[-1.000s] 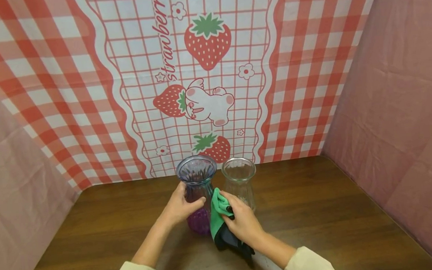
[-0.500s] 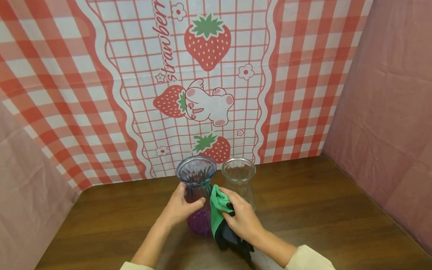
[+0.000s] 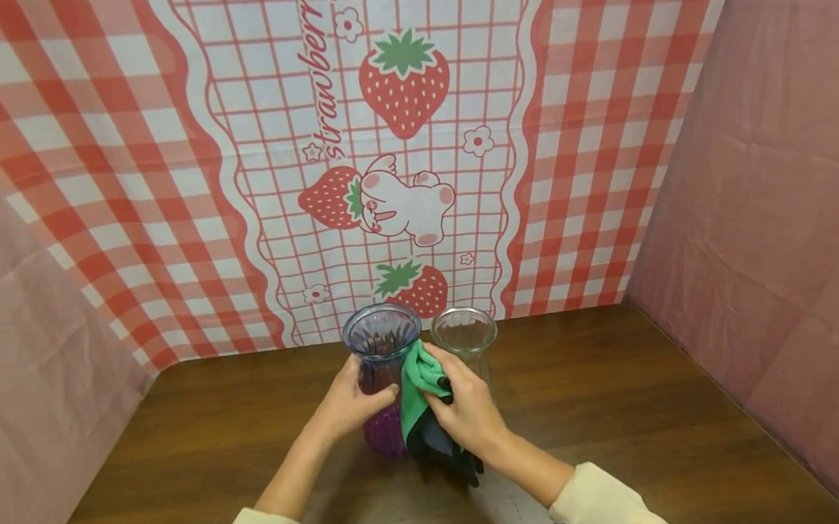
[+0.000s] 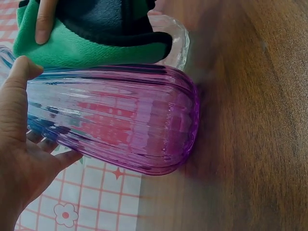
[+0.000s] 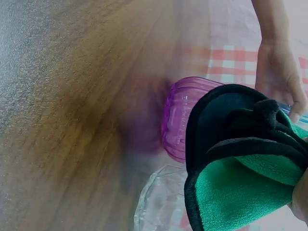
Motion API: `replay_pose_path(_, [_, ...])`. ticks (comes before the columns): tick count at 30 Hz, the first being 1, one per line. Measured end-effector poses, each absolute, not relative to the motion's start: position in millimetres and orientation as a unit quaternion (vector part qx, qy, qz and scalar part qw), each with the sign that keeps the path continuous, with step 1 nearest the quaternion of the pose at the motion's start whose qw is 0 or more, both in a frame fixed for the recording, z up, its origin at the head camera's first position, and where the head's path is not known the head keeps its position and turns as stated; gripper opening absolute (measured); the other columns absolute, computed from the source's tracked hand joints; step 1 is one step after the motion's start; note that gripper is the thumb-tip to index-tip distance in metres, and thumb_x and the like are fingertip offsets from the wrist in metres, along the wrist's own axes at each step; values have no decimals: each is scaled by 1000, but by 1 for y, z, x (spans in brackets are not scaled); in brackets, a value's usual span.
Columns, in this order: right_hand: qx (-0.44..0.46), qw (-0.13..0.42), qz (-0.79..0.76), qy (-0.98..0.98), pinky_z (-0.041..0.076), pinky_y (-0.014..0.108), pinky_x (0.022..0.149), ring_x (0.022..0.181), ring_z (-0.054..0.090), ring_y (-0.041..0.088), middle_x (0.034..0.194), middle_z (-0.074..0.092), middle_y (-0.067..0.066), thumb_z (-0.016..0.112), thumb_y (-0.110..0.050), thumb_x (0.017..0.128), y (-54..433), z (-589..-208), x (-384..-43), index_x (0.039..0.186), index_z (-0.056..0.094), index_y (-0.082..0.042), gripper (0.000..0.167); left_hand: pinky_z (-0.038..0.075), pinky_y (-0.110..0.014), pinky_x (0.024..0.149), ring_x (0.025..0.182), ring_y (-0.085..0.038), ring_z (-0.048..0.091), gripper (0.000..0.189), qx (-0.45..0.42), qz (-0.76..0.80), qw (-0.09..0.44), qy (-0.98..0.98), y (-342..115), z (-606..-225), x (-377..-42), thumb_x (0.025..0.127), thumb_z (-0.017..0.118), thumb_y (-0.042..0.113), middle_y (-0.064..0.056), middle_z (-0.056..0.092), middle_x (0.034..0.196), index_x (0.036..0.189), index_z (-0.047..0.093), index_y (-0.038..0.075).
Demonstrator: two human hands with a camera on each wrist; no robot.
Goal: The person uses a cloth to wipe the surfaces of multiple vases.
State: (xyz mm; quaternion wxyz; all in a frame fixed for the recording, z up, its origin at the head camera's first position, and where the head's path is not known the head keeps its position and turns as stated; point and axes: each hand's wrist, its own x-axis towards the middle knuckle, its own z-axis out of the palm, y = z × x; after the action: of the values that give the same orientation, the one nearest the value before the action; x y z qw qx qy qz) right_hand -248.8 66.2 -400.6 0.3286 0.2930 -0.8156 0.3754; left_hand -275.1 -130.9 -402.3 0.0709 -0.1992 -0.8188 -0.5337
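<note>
A ribbed glass vase [image 3: 384, 432], blue at its flared rim and purple at its base, stands upright on the table. My left hand [image 3: 352, 398] grips it round the upper body, thumb across the front, as the left wrist view also shows. My right hand [image 3: 468, 407] pinches a bunched green cloth [image 3: 414, 390] with a dark backing and black edging, held against the vase's right side. In the right wrist view the cloth [image 5: 240, 192] hangs in folds and hides much of the vase [image 5: 185, 110].
A clear glass vase [image 3: 465, 331] stands close on the right, partly behind my right hand. The brown wooden table [image 3: 602, 411] reaches back to a red checked strawberry cloth [image 3: 407, 174] hanging behind. Pink cloth [image 3: 769, 192] hangs at both sides.
My right hand has moved the green cloth up along the right side of the coloured vase, toward its rim. My left hand and both vases have stayed in place.
</note>
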Motion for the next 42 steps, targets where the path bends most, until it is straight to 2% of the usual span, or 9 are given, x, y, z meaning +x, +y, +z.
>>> replay_pose_path(14, [255,229,364,-866,50,41,91,112,59,26,122,62,11,75,-8,77,73,-428,-244,129,54,-7,56,45,-42,97,116,-31,55,67,-207,-533,77,-817,-131,-402,-275,77,71,10,-19,54,128,135,38,2])
replay_pose_path(20, [248,207,356,-877,51,41,90,110,60,26,121,62,11,75,-8,77,76,-440,-241,128,54,-8,55,44,-43,99,120,-29,52,69,-198,-543,79,-812,-128,-402,-274,80,72,15,-15,51,132,138,35,7])
replay_pose_path(24, [246,207,361,-876,50,42,91,111,59,27,122,62,12,75,-7,77,77,-442,-242,128,54,-8,55,38,-47,105,128,-27,43,73,-189,-546,104,-810,-125,-402,-275,79,75,23,-13,43,138,140,35,14])
replay_pose_path(29, [246,225,366,-869,50,41,92,113,58,26,124,61,11,75,-6,77,77,-440,-243,130,52,-8,58,36,-48,106,128,-26,36,73,-166,-529,131,-822,-124,-403,-275,77,77,27,-13,36,135,138,39,17])
replay_pose_path(35, [274,283,376,-839,51,41,91,113,59,25,125,60,12,76,-2,75,76,-425,-246,131,52,-6,60,41,-47,102,128,-28,39,73,-165,-545,126,-813,-124,-402,-274,76,78,23,-14,37,135,138,40,16])
replay_pose_path(42, [286,318,373,-823,50,41,92,112,60,25,124,61,13,75,-1,75,73,-406,-251,130,52,-4,59,40,-52,102,128,-30,44,85,-159,-552,126,-809,-125,-400,-273,74,79,19,-13,44,137,142,27,17])
